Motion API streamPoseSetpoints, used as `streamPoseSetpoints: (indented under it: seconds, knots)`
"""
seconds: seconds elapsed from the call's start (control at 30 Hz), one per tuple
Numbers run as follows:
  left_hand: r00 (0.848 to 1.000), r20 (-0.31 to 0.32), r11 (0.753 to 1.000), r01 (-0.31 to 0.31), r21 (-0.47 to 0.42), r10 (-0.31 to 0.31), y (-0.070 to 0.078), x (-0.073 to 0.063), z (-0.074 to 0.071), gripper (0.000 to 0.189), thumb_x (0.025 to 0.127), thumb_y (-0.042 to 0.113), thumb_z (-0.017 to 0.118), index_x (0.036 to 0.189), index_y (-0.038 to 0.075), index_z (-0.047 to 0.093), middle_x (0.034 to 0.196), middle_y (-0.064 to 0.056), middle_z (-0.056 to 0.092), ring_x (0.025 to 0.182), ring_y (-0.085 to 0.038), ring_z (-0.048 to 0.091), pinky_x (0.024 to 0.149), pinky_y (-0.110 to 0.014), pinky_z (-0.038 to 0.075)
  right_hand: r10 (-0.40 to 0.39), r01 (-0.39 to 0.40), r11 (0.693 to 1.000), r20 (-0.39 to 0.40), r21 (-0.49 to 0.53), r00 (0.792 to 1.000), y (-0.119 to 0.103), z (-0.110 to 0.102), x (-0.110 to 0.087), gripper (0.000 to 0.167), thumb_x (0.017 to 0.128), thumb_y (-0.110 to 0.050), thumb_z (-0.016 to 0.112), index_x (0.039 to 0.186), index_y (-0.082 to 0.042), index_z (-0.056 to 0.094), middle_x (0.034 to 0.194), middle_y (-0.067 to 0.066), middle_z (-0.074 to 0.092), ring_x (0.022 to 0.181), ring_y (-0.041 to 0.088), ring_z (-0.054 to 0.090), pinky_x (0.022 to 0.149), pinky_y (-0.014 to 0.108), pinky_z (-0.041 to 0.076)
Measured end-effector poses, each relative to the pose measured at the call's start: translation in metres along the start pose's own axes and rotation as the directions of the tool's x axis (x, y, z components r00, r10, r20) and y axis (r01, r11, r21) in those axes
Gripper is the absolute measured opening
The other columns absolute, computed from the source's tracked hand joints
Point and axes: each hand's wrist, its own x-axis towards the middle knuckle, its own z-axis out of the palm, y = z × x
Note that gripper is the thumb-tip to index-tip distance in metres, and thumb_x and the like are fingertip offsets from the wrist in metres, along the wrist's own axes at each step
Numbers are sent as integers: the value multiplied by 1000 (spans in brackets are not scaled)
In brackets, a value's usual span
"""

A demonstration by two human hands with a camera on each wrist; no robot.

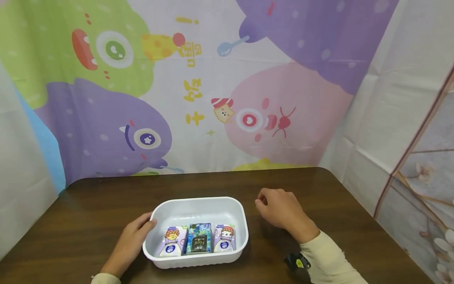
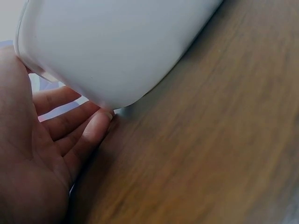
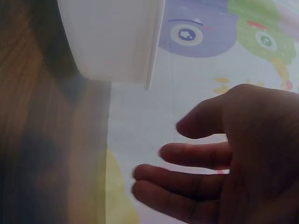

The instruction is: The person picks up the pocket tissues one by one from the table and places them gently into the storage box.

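A white plastic tub [image 1: 198,260] with rounded corners sits on the table in the head view. Inside, along its near side, lie two purple-and-white small packs with cartoon figures, the left one [image 1: 172,238] and the right one [image 1: 224,236]. Between them is a blue-green pack [image 1: 199,239] with a black label. My left hand [image 1: 133,240] holds the tub's left side, thumb over the rim. In the left wrist view, its fingers [image 2: 70,122] lie under and along the outer wall. To the right of the tub, my right hand [image 1: 281,209] hovers with loosely bent fingers and nothing in them.
The dark brown wooden table [image 1: 117,193] reaches back to a cartoon-printed curtain [image 1: 198,150]. Pale fabric hangs on the left [image 1: 25,157] and right [image 1: 361,154] sides. A black strap piece with a yellow mark [image 1: 298,261] sits at the right sleeve.
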Motion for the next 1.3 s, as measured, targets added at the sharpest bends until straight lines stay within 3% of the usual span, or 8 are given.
streamPoseSetpoints:
  seconds: [0.17, 0.63, 0.9, 1.3]
  knots:
    - [1000, -5, 1000, -12, 12, 12, 0, 0, 0, 42, 103, 26, 53, 135, 1, 60, 128, -17, 64, 108, -18, 58, 84, -24, 48, 32, -31, 999, 79, -11, 996, 1, -1, 0, 17, 92, -33, 66, 94, -17, 72, 79, -9, 65, 71, 11, 59, 72, 41, 51]
    - [1000, 1, 1000, 9, 3, -9, -4, -4, 3, 41, 103, 24, 54, 136, 0, 59, 129, -17, 64, 107, -15, 58, 83, -23, 49, 67, -56, 995, 150, -77, 986, 6, -3, -3, 22, 92, -35, 64, 98, -15, 72, 87, -4, 69, 79, 18, 64, 74, 45, 52]
    - [1000, 1, 1000, 6, 11, -6, -5, -2, 1, 42, 103, 26, 54, 135, -1, 59, 126, -18, 65, 105, -17, 59, 81, -24, 50, 75, -59, 991, 137, -120, 988, 11, 1, -2, 23, 92, -35, 65, 98, -15, 73, 92, 2, 72, 84, 27, 68, 76, 51, 51]
    - [1000, 2, 1000, 8, 17, -8, 0, 0, 0, 39, 103, 25, 54, 132, 1, 62, 121, -15, 67, 100, -16, 60, 81, -24, 49, 110, -91, 990, 183, -106, 977, 13, -4, 0, 26, 92, -38, 65, 101, -15, 72, 97, 4, 71, 87, 28, 67, 77, 50, 52]
